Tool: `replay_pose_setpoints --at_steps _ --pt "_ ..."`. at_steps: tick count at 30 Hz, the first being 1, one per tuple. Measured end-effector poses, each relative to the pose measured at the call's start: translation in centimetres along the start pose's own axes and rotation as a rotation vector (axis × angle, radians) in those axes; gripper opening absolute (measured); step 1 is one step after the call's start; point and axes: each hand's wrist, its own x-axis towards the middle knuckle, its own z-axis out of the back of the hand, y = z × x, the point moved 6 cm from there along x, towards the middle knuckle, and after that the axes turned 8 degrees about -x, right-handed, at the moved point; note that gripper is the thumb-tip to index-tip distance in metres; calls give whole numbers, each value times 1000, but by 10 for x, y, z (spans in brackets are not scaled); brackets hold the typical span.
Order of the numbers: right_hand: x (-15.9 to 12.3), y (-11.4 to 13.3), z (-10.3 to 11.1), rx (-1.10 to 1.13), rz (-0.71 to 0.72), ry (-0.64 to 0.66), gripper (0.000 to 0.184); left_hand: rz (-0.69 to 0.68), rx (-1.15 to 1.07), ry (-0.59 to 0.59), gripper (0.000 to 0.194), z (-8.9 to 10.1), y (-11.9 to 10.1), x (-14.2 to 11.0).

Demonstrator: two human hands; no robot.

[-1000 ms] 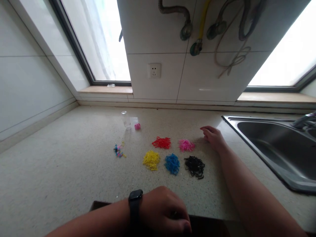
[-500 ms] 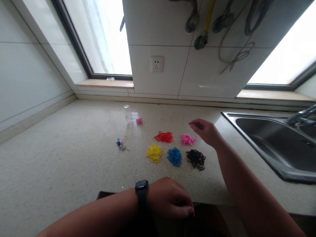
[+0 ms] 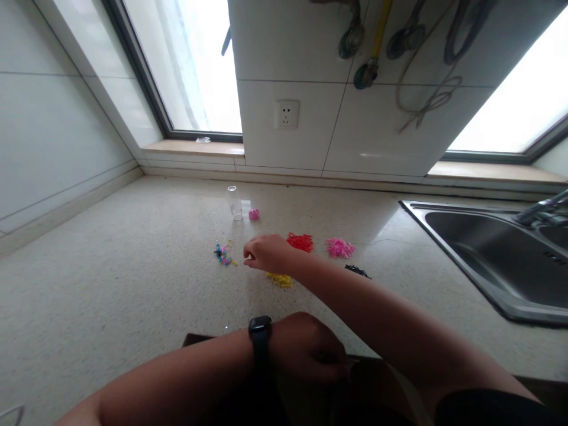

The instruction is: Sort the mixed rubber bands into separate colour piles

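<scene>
My right hand is over the counter, just right of a small mixed-colour cluster of bands. Its fingers are curled toward the thumb, and whatever they may hold is too small to make out. Under that hand and wrist lies the partly covered pile of yellow bands, with the red bands just behind the wrist. My right forearm hides the blue pile and most of the black bands. Pink bands lie beyond the arm. My left hand, wearing a black watch, rests curled at the counter's front edge, its grip hidden.
A clear plastic tube stands toward the back beside a pink lump. At the right a steel sink with a faucet is set into the speckled counter. A socket is on the tiled wall.
My right hand has swung left from beside the pink bands to near the mixed cluster, its forearm now covering the blue pile. My left hand has stayed about where it was. The view shifted slightly.
</scene>
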Motion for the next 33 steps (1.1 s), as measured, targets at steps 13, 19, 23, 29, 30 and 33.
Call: replay_pose_setpoints --at_steps 13,19,23,29,30,33 --pt "31 14 -24 -51 -1 87 26 40 0 29 18 0 4 1" --pt "14 5 -16 -19 -18 51 21 36 -6 15 20 -1 6 1" --pt "-16 -16 -2 75 -54 13 17 46 18 26 21 -2 7 1" --pt "-77 -55 11 217 -225 -73 17 24 29 13 21 -1 3 1" --pt "-87 -58 12 230 -248 -89 16 19 28 6 21 -1 2 1" --pt "-111 -57 12 244 -288 -119 14 8 28 -10 20 0 0 1"
